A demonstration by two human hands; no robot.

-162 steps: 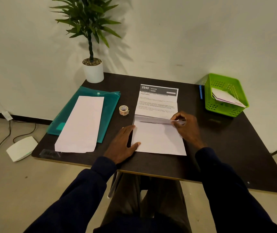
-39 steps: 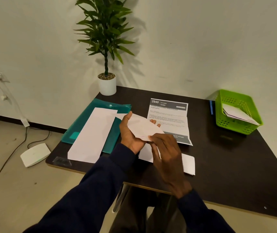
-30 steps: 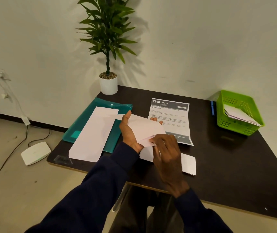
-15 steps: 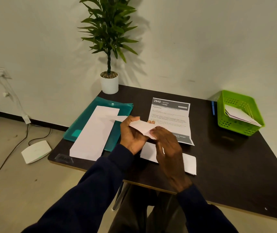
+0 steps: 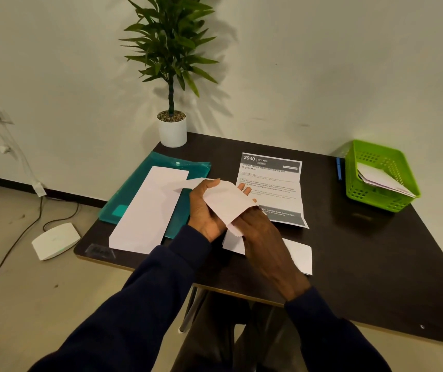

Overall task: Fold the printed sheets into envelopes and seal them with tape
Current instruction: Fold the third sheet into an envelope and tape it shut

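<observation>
Both hands are up over the table, close together. My guess is the left hand [image 5: 205,210] does most of the holding. It grips the small white paper [image 5: 225,201] with its thumb on top and its fingers behind. The right hand [image 5: 264,237] pinches the low edge of the same paper. It may be an envelope, but I cannot tell for sure.

The small white paper is in the air, just above the near part of the dark table [image 5: 362,251]. The printed sheet [image 5: 274,181] lies flat on the table just behind the hands. A folded white paper [image 5: 299,255] lies under the right wrist.

I think the small white paper is very light and thin. It bends easily. It could crease or tear if it is squeezed hard. It is smooth, so it may slip. A soft pinch at the edges, one hand on each side, looks best.

The green basket [image 5: 376,201] sits at the far right of the table. White folded papers [image 5: 381,181] lean inside it. The teal folder [image 5: 198,167] lies on the left with a long white sheet [image 5: 147,208] on top. I cannot see what is inside the folder. I cannot see any tape.
</observation>
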